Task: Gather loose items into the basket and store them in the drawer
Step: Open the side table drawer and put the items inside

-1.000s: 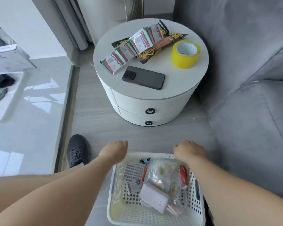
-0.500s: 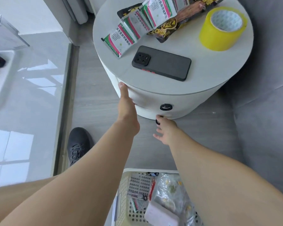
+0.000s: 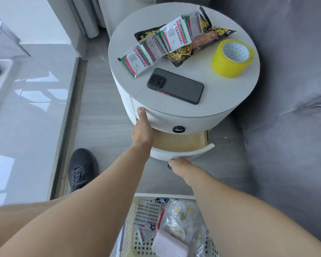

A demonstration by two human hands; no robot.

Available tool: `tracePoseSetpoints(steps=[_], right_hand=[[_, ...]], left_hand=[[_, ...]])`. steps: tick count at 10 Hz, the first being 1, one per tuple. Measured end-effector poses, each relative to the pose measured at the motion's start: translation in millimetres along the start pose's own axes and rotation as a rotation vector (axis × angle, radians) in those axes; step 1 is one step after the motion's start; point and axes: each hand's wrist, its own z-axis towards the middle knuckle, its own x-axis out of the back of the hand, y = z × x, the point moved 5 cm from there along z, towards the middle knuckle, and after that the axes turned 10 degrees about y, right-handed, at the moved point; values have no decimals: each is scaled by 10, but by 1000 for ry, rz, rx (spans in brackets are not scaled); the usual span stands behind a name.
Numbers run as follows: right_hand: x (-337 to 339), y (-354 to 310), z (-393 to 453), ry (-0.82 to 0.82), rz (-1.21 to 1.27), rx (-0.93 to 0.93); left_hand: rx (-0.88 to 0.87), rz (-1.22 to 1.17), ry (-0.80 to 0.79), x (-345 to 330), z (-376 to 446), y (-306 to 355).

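Observation:
The lower drawer of the round white side table stands pulled partway out, its wooden inside bare. My right hand grips the dark ring pull under the drawer's curved front. My left hand rests flat against the table's side, thumb up by the upper drawer. The white perforated basket sits on the floor at the bottom edge between my forearms, holding blister packs, a clear bag, a white box and other small items. On the tabletop lie green-and-pink sachets, a black snack bag, a black phone and a yellow tape roll.
A grey sofa stands right against the table. A dark shoe is on the wooden floor to the left of my arms. Further left lies glossy tiled floor beyond a threshold strip. The upper drawer, with its ring pull, is closed.
Both hands left the basket rim and reached the table. The right hand took the lower ring pull and drew the drawer out; the left hand stays braced on the table's side.

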Motion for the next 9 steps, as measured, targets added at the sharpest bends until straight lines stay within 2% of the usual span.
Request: tracePoseSetpoints(steps=[1,2,3,4,5,6,7,8,9], right_hand=[[64,194,-289,-78,-90,3],[267,269,-406,132,98,-61],[686,153,-745,651,77,83],[1036,-264,-1103,1066,44,529],[1189,-430,-1119,1018,-7,572],[1195,-338,-1061,709,239,609],[1203,-400,-1093,403,793,523],[1270,-454,-1072,261,1019,412],[1257,-446,-1070,118,1050,422]], left_hand=[[-16,146,-29,-23,64,-192],[-89,412,-148,-65,-143,-383],[-222,768,-233,-126,-358,-649],[-339,903,-204,-112,-387,-807],[-398,968,-216,-124,-363,-799],[-415,1009,-249,-155,-371,-799],[-486,1044,-229,-171,-420,-763],[-613,1113,-219,-215,-473,-745],[-670,1175,-231,-175,-522,-845]])
